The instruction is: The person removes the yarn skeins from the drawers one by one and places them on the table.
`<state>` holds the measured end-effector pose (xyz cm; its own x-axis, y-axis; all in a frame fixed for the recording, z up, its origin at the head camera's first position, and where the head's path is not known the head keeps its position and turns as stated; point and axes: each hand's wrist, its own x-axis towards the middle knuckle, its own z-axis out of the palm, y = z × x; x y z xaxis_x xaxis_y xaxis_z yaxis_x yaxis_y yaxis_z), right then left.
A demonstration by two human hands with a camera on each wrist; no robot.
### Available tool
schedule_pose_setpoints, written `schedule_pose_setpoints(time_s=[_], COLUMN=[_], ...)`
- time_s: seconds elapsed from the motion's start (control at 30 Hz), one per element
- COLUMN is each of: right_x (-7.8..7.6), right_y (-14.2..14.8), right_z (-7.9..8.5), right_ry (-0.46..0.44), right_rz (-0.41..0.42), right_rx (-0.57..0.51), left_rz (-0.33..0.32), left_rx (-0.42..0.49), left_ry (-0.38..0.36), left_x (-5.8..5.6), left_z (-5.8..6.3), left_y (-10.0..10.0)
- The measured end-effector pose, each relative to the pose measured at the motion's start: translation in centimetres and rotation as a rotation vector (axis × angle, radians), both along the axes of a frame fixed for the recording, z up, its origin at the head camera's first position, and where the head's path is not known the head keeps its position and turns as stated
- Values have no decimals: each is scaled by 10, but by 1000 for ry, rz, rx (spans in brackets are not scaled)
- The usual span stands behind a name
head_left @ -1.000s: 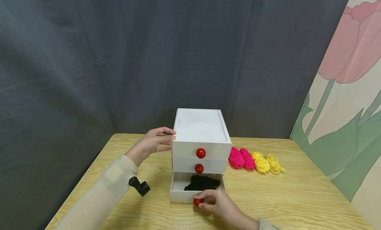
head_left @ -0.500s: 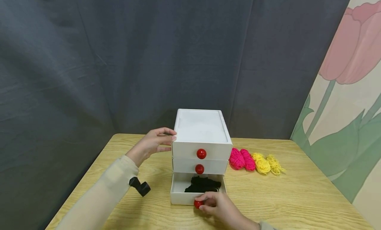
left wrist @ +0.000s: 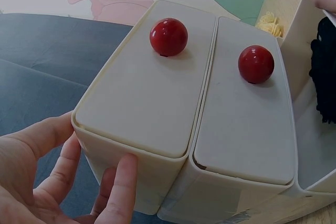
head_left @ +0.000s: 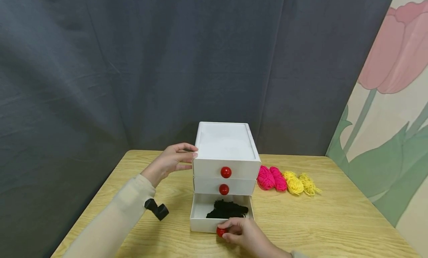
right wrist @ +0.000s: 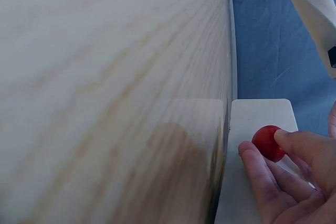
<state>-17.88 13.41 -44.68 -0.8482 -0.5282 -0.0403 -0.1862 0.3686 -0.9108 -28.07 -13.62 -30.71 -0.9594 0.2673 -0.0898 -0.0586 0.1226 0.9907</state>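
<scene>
A white three-drawer unit [head_left: 225, 141] with round red knobs stands on the wooden table. Its bottom drawer [head_left: 200, 225] is pulled out, and a bundle of black yarn-like material [head_left: 225, 209] lies inside. My right hand [head_left: 245, 234] pinches the bottom drawer's red knob [right wrist: 269, 142] between thumb and fingers. On the unit's left side rests my left hand [head_left: 172, 161], its fingers spread along the upper edge and side wall [left wrist: 147, 177]. The top and middle drawers are closed.
Pink yarn balls [head_left: 271, 178] and yellow yarn balls [head_left: 295, 183] lie on the table [head_left: 301, 221] to the right of the unit. Behind the table hangs a dark curtain [head_left: 167, 65]. A wall with a painted tulip [head_left: 394, 54] borders the right side.
The bottom drawer has slid slightly further out toward me, with my right hand on its knob. The left hand has stayed in place.
</scene>
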Motion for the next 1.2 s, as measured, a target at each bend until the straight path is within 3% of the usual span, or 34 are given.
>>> schedule_pose_setpoints(time_s=[0.7,1.2], right_x=[19,28], right_y=[3,4], right_z=[0,-2], right_ry=[-118,-115], right_rz=[19,80], right_rx=[-8,-51], left_rz=[-14,-8], left_rx=[25,20], left_ry=[4,4], left_x=[-1,-1], left_z=[-1,-1], left_y=[-1,-1])
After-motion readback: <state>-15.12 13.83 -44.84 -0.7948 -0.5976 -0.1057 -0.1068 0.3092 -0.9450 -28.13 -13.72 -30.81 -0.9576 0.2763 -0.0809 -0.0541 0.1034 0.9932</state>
